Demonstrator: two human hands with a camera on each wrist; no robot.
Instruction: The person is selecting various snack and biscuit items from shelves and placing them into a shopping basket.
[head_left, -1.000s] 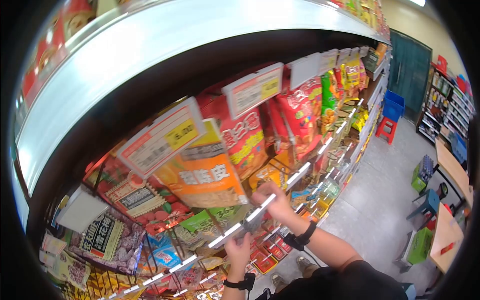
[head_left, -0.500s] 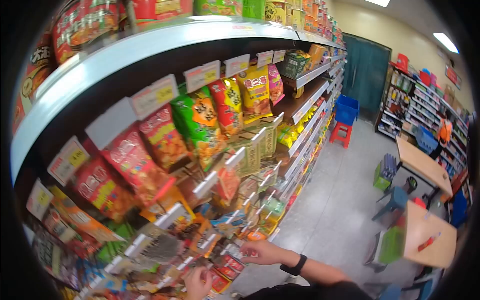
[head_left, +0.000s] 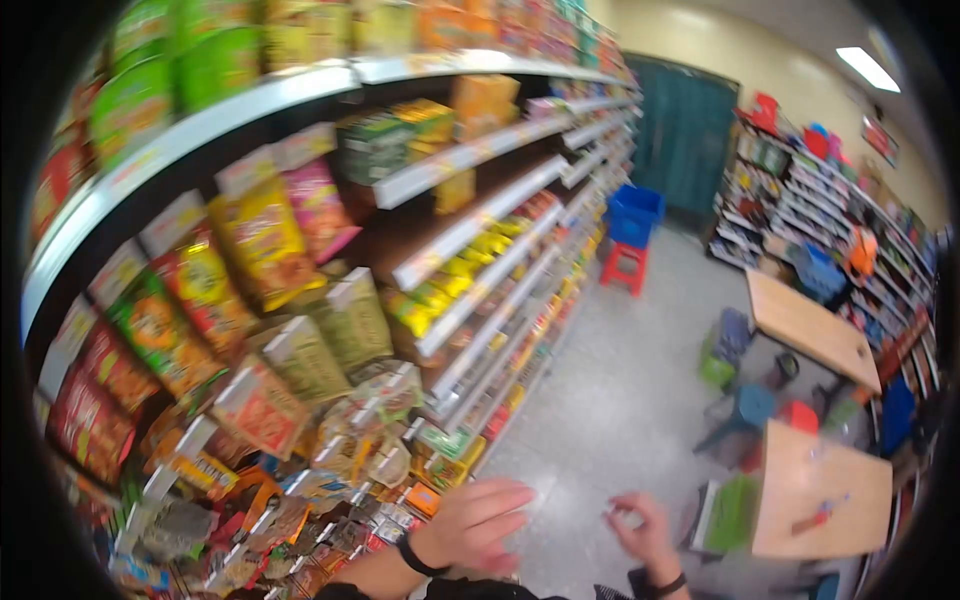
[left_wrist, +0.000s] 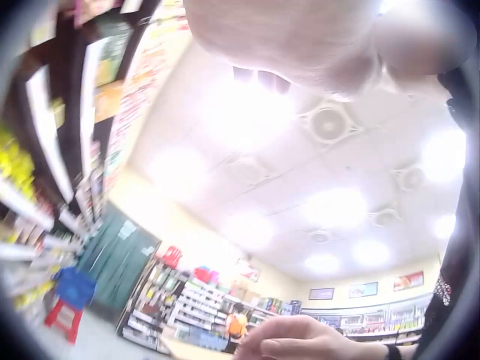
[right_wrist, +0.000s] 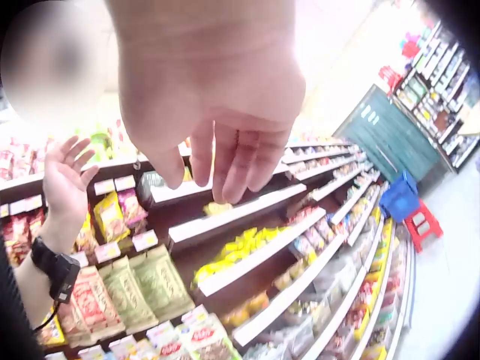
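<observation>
My left hand is in front of the shelves in the head view, its fingers loosely extended with nothing in them. To its right, over the aisle floor, my right hand has its fingers loosely bent and holds nothing. The right wrist view shows the right hand's fingers hanging down, with the left hand apart at the left, palm showing. Nearest the left hand are small hanging snack packs on the lower rack. Green snack bags and a yellow bag hang higher up.
Long shelves run along the left, with boxes and yellow packets. A blue basket sits on a red stool at the aisle's far end. Wooden tables and a blue stool stand at the right.
The view has swung right along the shelves toward the aisle. Both hands have left the snack hooks where they were a second ago and now hang in front of the body.
</observation>
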